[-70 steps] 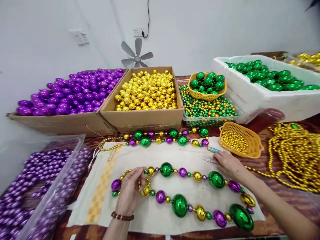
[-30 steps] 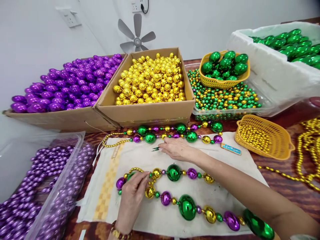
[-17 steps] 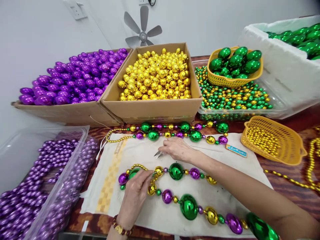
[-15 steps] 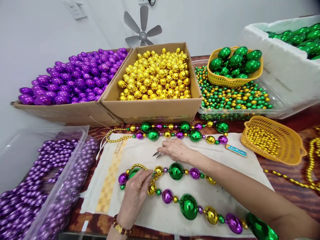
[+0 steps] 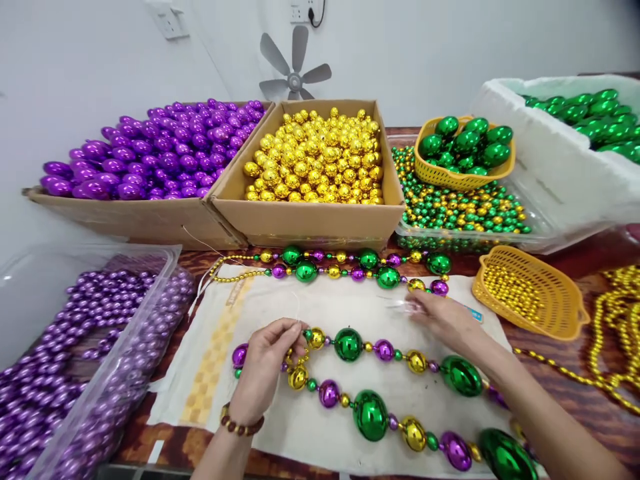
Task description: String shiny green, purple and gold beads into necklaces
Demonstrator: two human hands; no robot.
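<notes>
My left hand [image 5: 267, 360] pinches the end of a bead necklace [image 5: 370, 415], beside a small green bead. Above those fingertips a thin pale thread [image 5: 297, 305] stands up. The necklace loops rightward over the cloth, with large green, gold and purple beads and smaller ones between. Over the upper right of the cloth is my right hand [image 5: 443, 319], its fingers closed round small thread snips [image 5: 404, 305], blurred and pointing left. Part of the snips is hidden by the fingers. Close by, a blue-labelled packet [image 5: 474, 313] is partly covered by that forearm.
A finished-looking bead strand [image 5: 306, 271] lies along the cloth's [image 5: 200, 400] back edge. Behind stand boxes of purple beads [image 5: 150, 160] and gold beads [image 5: 320, 160]. A yellow basket [image 5: 560, 307] and gold bead strings [image 5: 607, 333] are right; a clear purple-bead tub [image 5: 173, 267] is left.
My right hand has moved right with the snips, away from the left hand. My left hand keeps its pinch at the necklace's end, raised slightly. The view has tilted a little.
</notes>
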